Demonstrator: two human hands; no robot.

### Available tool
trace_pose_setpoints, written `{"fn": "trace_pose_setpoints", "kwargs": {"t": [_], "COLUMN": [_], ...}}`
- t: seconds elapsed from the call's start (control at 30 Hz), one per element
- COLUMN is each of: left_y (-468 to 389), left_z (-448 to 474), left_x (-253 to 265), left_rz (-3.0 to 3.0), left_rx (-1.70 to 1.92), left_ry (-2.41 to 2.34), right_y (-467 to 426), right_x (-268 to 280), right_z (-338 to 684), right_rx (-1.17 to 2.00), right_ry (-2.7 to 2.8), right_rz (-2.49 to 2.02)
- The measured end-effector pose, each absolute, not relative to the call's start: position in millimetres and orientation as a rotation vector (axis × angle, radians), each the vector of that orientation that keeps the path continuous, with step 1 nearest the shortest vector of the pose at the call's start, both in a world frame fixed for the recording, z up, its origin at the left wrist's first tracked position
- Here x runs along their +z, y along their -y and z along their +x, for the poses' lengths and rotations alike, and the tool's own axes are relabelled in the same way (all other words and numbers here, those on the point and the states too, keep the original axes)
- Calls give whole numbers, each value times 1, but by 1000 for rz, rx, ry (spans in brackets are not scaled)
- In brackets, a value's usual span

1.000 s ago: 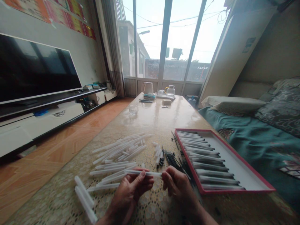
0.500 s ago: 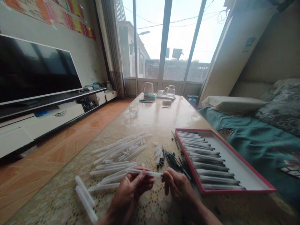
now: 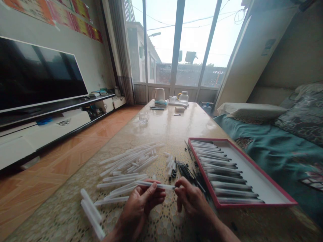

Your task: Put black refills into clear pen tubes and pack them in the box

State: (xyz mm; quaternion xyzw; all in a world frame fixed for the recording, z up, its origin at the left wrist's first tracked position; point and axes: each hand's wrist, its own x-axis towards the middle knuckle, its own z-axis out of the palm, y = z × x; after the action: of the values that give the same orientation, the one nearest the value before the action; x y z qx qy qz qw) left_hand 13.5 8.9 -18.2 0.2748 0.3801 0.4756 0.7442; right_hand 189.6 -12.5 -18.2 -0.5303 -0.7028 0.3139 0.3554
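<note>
My left hand [image 3: 147, 198] is closed, pinching a translucent white pen [image 3: 161, 185] between thumb and fingers, level above the table. At the pen's dark right end are the bent fingers of my right hand [image 3: 189, 196], closed around that tip. Loose white pen barrels [image 3: 121, 179] lie in a spread to the left, beyond and beside my left hand. Short white caps [image 3: 170, 164] and small black plugs [image 3: 174, 173] lie just past the hands. A heap of thin black refills [image 3: 188, 173] is beyond my right hand.
A red-rimmed box [image 3: 254, 205] on the right holds a row of pens [image 3: 224, 173] with dark ends. Farther along the patterned table [image 3: 161, 132] stand a drinking glass [image 3: 143, 118], a kettle [image 3: 158, 94] and a glass pitcher [image 3: 184, 96]. A teal-covered sofa [image 3: 252, 144] borders the right side.
My right index finger has lifted and bent a little at the pen's dark end. The left hand and the pen have stayed almost still.
</note>
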Motion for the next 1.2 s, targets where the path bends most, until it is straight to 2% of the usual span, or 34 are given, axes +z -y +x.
{"fn": "trace_pose_setpoints", "kwargs": {"t": [0.73, 1.0, 1.2], "left_y": [-9, -8, -9], "left_z": [13, 15, 12], "left_x": [-18, -18, -15], "left_rz": [633, 680, 602], "left_rx": [1033, 1014, 1071], "left_ry": [-826, -783, -847], "right_y": [13, 14, 12], "right_x": [-18, -18, -11], "right_z": [191, 191, 207], "right_rx": [849, 1107, 889], "right_ry": [1816, 1585, 1522], "right_rz": [-1356, -1339, -1542]}}
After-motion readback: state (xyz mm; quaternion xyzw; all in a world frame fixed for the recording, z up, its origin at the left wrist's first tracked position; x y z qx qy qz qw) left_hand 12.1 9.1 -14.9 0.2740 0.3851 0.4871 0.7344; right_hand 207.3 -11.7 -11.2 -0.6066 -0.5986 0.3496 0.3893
